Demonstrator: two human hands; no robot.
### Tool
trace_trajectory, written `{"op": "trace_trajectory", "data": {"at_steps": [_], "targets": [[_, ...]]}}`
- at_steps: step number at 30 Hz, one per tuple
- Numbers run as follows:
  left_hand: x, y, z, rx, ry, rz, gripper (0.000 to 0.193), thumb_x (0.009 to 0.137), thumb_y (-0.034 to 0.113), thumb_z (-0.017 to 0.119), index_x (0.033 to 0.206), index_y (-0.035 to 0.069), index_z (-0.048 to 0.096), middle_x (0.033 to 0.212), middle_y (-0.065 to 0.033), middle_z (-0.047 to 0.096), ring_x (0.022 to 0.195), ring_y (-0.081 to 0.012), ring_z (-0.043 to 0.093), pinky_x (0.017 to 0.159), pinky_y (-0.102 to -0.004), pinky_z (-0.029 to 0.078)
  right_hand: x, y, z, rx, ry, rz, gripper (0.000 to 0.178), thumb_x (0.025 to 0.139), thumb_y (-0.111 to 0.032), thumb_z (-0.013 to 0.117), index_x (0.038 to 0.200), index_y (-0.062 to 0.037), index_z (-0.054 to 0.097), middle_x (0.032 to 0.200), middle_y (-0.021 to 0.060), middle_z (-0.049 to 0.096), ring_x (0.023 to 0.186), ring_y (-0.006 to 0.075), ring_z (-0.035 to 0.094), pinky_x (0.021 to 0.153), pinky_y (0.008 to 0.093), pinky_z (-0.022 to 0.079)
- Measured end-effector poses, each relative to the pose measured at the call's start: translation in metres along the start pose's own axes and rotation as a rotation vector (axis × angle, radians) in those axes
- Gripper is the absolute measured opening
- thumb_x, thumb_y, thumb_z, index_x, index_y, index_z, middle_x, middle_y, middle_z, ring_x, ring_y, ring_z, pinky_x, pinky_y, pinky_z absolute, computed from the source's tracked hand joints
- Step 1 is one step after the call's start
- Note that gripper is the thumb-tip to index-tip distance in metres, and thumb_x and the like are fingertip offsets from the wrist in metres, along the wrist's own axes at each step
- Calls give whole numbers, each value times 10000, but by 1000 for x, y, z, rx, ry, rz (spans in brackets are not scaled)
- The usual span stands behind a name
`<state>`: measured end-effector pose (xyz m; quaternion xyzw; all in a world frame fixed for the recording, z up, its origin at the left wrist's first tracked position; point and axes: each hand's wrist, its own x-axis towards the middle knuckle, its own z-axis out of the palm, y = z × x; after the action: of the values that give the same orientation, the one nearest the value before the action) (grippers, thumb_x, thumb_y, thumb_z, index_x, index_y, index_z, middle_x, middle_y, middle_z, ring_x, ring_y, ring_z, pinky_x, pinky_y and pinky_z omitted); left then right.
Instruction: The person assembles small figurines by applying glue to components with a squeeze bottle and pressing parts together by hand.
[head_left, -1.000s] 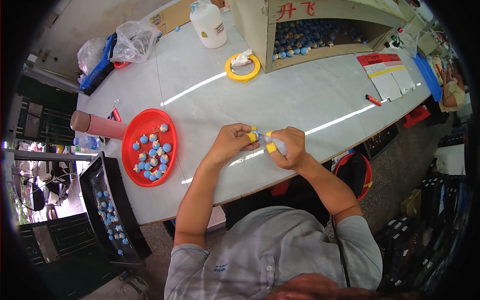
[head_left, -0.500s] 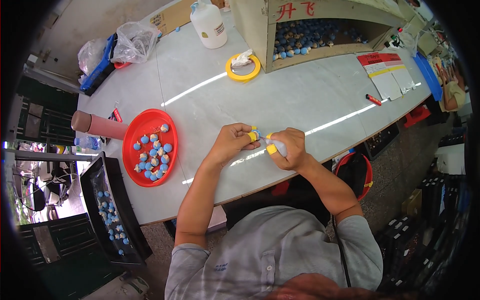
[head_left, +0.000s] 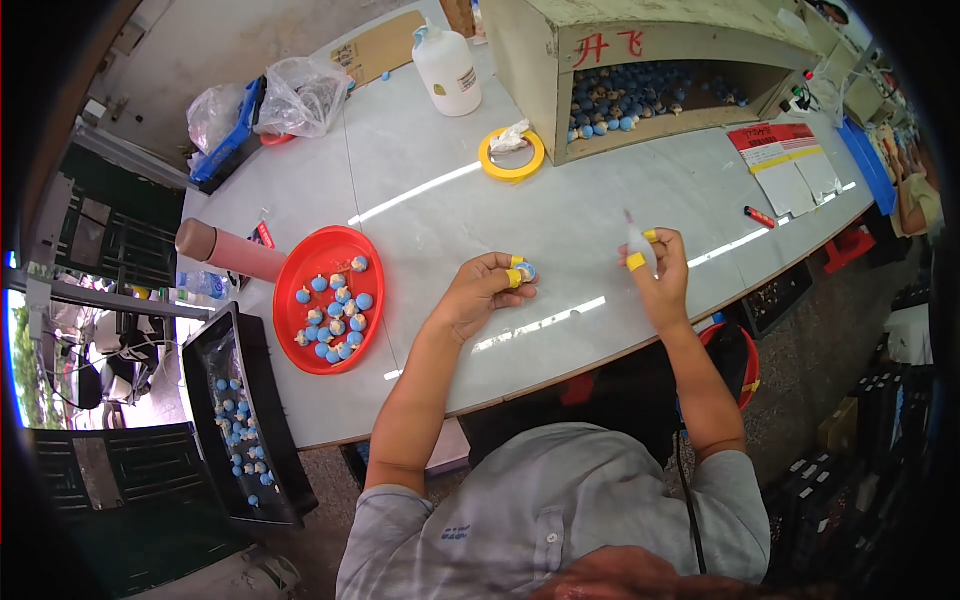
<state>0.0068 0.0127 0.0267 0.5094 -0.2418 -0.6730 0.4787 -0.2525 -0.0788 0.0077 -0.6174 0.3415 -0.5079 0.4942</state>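
Over the middle of the table, my left hand (head_left: 490,290) pinches a small blue and white piece (head_left: 527,271) between taped fingertips. To its right, my right hand (head_left: 660,278) is closed around a small translucent squeeze bottle (head_left: 640,246), whose thin nozzle points up and away from me. Yellow tape wraps finger and thumb on both hands. Left of my left hand stands a red round tray (head_left: 375,335) with several small blue balls with pale parts (head_left: 337,328). The two hands are well apart, and the bottle touches nothing but my right hand.
A black bin (head_left: 285,470) with more blue pieces stands left of the table. Behind the red tray lies a pink flask (head_left: 245,255). Farther back are yellow tape (head_left: 541,165), a white jug (head_left: 447,75) and a shelf box (head_left: 520,80) of blue pieces. A marker (head_left: 760,217) lies right.
My right hand has moved right and away from my left hand, taking the squeeze bottle off the small piece. My left hand keeps its pinch. The whole view has shifted slightly.
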Motion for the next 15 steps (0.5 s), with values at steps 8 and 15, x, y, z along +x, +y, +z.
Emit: {"op": "trace_trajectory", "data": {"at_steps": [8, 15], "targets": [[1, -4, -1, -55, 9, 54, 251, 902, 112, 617, 1129, 15, 571, 1078, -127, 660, 856, -157, 667, 695, -224, 533, 41, 25, -127, -302, 274, -40, 313, 841, 15, 599, 1142, -1, 514, 1001, 53, 616, 977, 136, 578, 839, 240, 438], [-2, -8, -8, -70, -15, 90, 180, 900, 66, 612, 1069, 13, 575, 1027, -141, 666, 823, -155, 675, 642, -207, 566, 57, 41, -186, -710, 653, 41, 331, 762, -44, 710, 1056, -23, 559, 869, 68, 611, 823, 195, 589, 741, 327, 476]]}}
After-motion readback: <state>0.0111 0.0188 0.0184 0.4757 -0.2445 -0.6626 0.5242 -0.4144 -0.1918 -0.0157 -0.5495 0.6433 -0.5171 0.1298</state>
